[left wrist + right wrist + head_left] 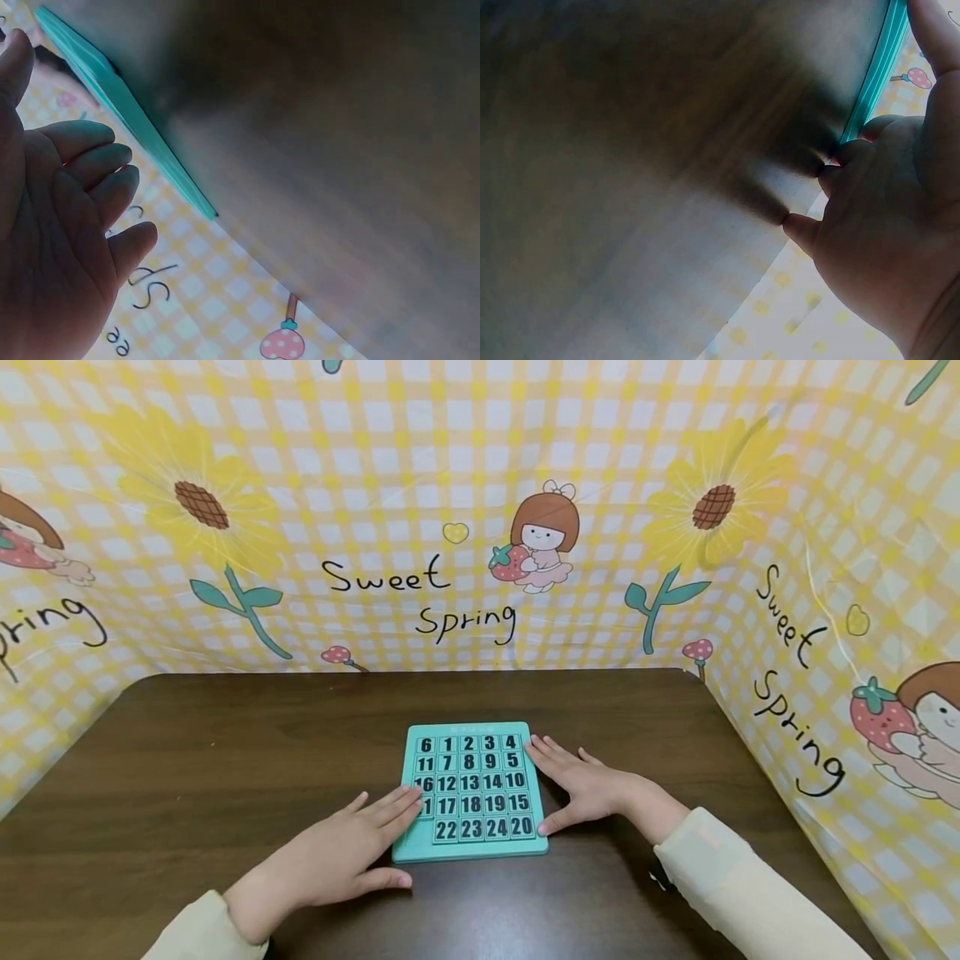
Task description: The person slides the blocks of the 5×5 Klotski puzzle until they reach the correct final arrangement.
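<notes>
A turquoise number sliding puzzle [470, 852] lies flat on the table, its black-numbered tiles in rows. Its lower left corner shows bare tray beside tile 22. My left hand [337, 856] reaches over the left rim with straight fingers, the tips on the left column, touching tile 16 and partly covering the tile below it. The left thumb points right, off the board. Along the right rim my right hand [588, 785] rests, fingertips by the upper right side and thumb at the lower right corner. Both wrist views show the puzzle's edge; its numbers are out of sight there.
The dark brown wooden table [225, 760] extends around the puzzle. A yellow checked cloth [390, 510] with sunflowers, cartoon figures and "Sweet Spring" lettering stands behind the table and along its sides.
</notes>
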{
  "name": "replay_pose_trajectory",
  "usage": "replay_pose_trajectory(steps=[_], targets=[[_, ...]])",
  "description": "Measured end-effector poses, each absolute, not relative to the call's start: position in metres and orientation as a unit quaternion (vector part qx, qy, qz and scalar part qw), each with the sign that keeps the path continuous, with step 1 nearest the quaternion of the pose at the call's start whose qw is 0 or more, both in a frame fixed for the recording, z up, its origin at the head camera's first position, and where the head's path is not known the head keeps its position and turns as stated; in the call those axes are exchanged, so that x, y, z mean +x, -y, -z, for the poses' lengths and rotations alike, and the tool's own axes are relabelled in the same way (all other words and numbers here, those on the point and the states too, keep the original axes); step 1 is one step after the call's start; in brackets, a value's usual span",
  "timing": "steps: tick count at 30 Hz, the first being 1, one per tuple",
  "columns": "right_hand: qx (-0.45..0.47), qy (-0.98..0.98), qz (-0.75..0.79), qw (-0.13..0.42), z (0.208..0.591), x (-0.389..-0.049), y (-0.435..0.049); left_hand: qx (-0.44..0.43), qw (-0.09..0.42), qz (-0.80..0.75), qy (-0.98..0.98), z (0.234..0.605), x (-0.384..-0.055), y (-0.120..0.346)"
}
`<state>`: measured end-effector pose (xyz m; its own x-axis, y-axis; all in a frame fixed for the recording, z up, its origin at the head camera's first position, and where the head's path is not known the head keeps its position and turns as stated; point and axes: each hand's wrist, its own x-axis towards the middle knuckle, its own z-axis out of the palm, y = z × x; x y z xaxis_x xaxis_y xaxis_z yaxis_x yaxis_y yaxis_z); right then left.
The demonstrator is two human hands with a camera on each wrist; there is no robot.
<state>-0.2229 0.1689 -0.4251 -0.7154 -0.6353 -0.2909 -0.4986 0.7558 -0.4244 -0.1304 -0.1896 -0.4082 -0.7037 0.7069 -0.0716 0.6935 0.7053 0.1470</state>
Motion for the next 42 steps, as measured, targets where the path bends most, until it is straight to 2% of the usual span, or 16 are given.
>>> replay_pose_trajectory(steps=[11, 23, 36, 42], targets=[[-0.306, -0.912, 0.162, 0.219, 0.424, -0.222, -0.169, 0.366, 0.069, -0.051, -0.927, 0.409, -0.141, 0.193], [-0.308, -0.911, 0.165, 0.219, 0.423, -0.221, -0.167, 0.364, 0.095, -0.058, -0.925, 0.411, -0.130, 0.195], [-0.308, -0.913, 0.161, 0.215, 0.421, -0.221, -0.170, 0.375, 0.085, -0.037, -0.922, 0.409, -0.110, 0.193], [-0.304, -0.912, 0.164, 0.220, 0.422, -0.221, -0.168, 0.371, 0.090, -0.048, -0.923, 0.404, -0.113, 0.194]])
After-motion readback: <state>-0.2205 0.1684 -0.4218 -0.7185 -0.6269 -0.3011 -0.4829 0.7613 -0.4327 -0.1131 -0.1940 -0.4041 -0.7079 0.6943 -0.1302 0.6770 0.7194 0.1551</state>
